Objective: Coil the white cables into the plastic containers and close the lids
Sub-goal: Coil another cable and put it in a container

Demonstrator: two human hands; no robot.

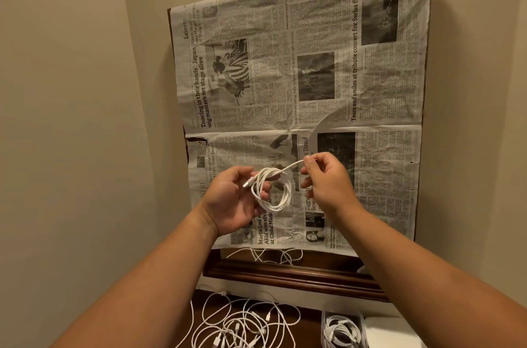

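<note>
1. Your left hand (233,196) is curling its fingers around a coil of white cable (272,189), gripping the loops, with one plug end lying across the palm side of the fingers.
2. Your right hand (325,182) is pinching the free end of that same cable between thumb and forefinger, holding it up and to the right of the coil so the strand is running taut between your two hands.
3. You are holding the coil up in front of a sheet of newspaper (370,91) covering a dark wooden frame (285,273) against the wall.
4. Below your forearms, a tangle of loose white cables (242,322) is lying on the dark surface.
5. To the right of that tangle, a clear plastic container (342,329) is sitting open with a coiled cable inside, and a white lid (390,332) is lying just beside it.
</note>
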